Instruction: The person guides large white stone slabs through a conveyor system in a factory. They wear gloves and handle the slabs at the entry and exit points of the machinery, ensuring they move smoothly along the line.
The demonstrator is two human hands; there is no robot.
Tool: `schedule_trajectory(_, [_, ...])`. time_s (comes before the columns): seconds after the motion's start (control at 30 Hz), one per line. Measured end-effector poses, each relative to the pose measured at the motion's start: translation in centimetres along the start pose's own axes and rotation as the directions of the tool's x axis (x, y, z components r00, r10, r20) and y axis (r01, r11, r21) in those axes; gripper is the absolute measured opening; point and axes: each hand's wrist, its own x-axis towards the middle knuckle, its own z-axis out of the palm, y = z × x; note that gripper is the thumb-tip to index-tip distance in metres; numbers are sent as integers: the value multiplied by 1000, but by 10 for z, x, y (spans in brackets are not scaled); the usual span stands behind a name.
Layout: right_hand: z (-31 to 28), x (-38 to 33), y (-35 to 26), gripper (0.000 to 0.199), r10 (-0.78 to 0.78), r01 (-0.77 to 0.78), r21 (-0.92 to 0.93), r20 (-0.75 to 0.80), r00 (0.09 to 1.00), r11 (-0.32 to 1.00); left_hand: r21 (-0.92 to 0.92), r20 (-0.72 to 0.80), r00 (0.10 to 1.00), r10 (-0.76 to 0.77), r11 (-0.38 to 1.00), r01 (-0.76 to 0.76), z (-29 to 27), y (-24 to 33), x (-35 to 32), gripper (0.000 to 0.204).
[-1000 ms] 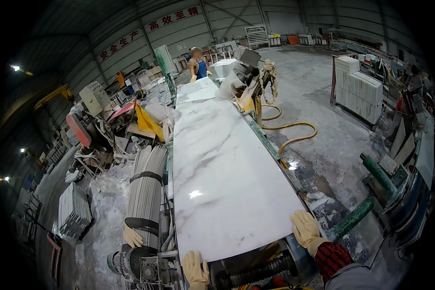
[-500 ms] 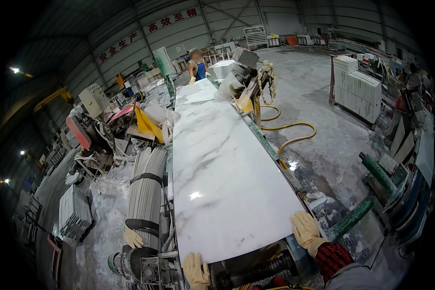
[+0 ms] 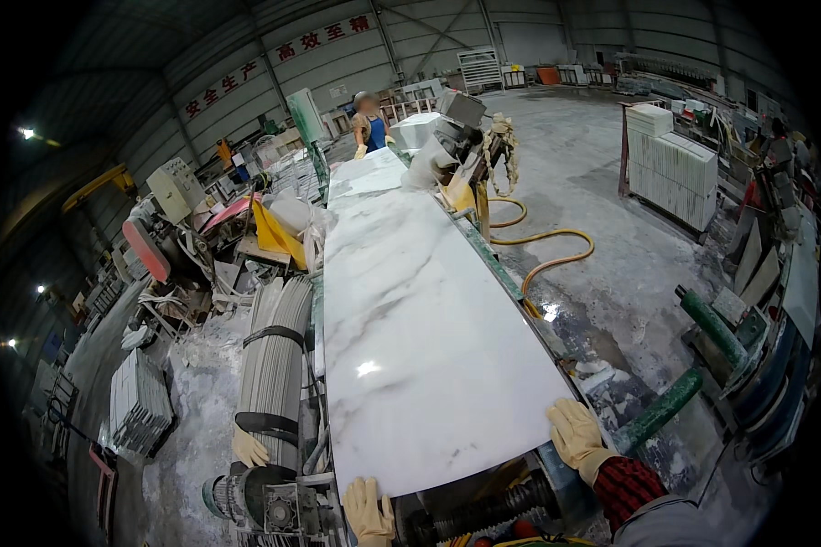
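A long white marble slab (image 3: 410,319) with grey veins lies flat on a machine bed and runs away from me. My left hand (image 3: 367,510), in a pale work glove, is at the slab's near edge with its fingers against it. My right hand (image 3: 575,433), also gloved and with a red checked cuff, grips the slab's near right corner. At the far end of the line stands a person in a blue top (image 3: 369,123).
A roller and motor (image 3: 246,497) sit under the near edge, and a loose glove (image 3: 249,448) lies to the left. Bundled grey strips (image 3: 274,365) lie along the left side. A yellow hose (image 3: 547,242), green posts (image 3: 711,324) and stacked white tiles (image 3: 675,169) are on the right.
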Motion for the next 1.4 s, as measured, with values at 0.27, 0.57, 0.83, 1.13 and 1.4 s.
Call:
schedule_trajectory(0.27, [4,2,6,40,19,-18,10,-18,1000,1000,22,38,999,23,999,-24,-6,5,4,54])
schedule_trajectory(0.57, [44,93,41,46,-45,43,81,31,999,996,45,3,997,83,996,-83,-6,2,-2,55])
schedule_trajectory(0.83, [76,126,62,49,-3,1,30,56,998,1000,95,1,995,96,991,-96,-7,-5,-1,55])
schedule_trajectory(1.13, [35,2,-18,46,18,-14,133,-29,999,991,-73,-128,986,111,990,-120,-16,3,-4,52])
schedule_trajectory(1.4, [58,-91,-199,47,636,-638,712,643,427,-292,-207,-139,964,228,945,-253,-39,-33,2,46])
